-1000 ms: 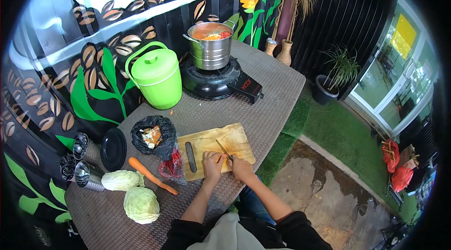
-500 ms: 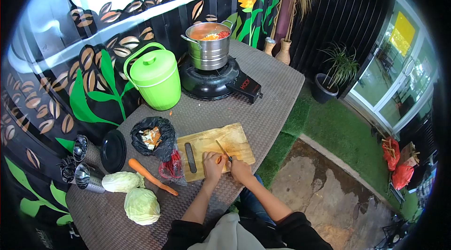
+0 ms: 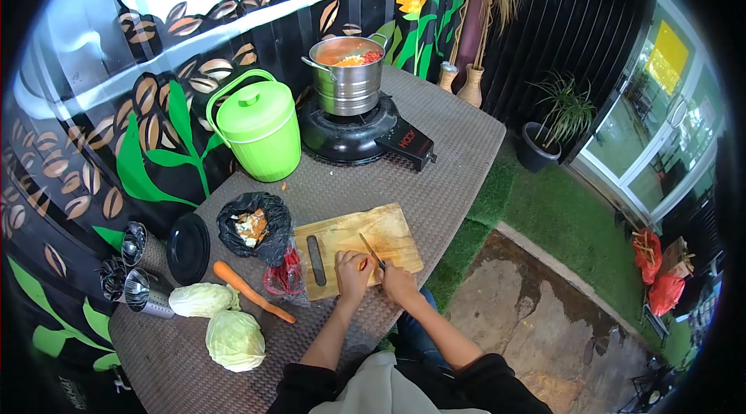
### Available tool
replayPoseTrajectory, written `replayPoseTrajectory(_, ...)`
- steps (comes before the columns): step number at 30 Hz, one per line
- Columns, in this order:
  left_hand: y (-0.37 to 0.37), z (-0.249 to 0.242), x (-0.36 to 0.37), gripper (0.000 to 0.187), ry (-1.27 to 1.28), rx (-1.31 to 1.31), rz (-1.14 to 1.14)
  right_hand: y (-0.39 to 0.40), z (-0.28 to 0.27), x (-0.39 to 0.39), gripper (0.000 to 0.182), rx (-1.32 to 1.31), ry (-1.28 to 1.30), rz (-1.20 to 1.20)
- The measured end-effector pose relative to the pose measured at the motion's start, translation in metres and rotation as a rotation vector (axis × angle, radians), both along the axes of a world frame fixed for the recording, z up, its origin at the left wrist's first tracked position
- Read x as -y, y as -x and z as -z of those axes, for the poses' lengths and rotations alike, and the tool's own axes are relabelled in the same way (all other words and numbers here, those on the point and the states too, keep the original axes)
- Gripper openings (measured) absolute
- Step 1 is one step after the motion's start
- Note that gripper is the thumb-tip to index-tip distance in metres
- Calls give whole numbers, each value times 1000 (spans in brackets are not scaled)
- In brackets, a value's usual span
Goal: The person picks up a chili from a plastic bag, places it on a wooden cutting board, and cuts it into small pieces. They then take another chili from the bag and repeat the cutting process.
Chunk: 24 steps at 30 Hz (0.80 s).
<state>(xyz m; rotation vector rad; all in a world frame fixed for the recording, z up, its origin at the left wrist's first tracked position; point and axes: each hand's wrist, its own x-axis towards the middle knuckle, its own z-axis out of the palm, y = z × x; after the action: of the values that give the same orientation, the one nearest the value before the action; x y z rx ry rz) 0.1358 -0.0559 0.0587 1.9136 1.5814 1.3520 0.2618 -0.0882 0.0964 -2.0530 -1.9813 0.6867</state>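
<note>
Head view: my left hand [image 3: 351, 270] pinches a carrot piece [image 3: 362, 262] on the board [image 3: 353, 235]; my right hand [image 3: 398, 282], just right, grips the knife [image 3: 368, 248], blade pointing up-left.

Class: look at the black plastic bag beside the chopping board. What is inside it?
The black plastic bag stands open, showing pale and orange vegetable scraps on top. Whatever lies beneath them is covered, and the scraps are too small to identify exactly.

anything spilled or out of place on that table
One small orange scrap lies loose on the table beside the green bucket, away from the cutting board. Nothing else stands out.
</note>
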Motion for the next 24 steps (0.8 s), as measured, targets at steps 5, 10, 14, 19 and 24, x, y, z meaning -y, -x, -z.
replayPoseTrajectory(5, -1, 2, -1, 9, 4, 2, -3, 10, 11, 10, 36, 30, -53, 54)
replayPoseTrajectory(10, 0, 3, -1, 9, 7, -11, -2, 9, 3, -3, 35, 64, 11, 26)
replayPoseTrajectory(14, 1, -3, 0, 9, 12, 10, 4, 4, -1, -1, 35, 50, 17, 11)
replayPoseTrajectory(19, 2, 1, -2, 7, 0, 13, 12, 15, 17, 10, 36, 102, -91, 65)
replayPoseTrajectory(24, 1, -1, -1, 7, 19, 10, -2, 7, 1, -5, 35, 33, 2, 46)
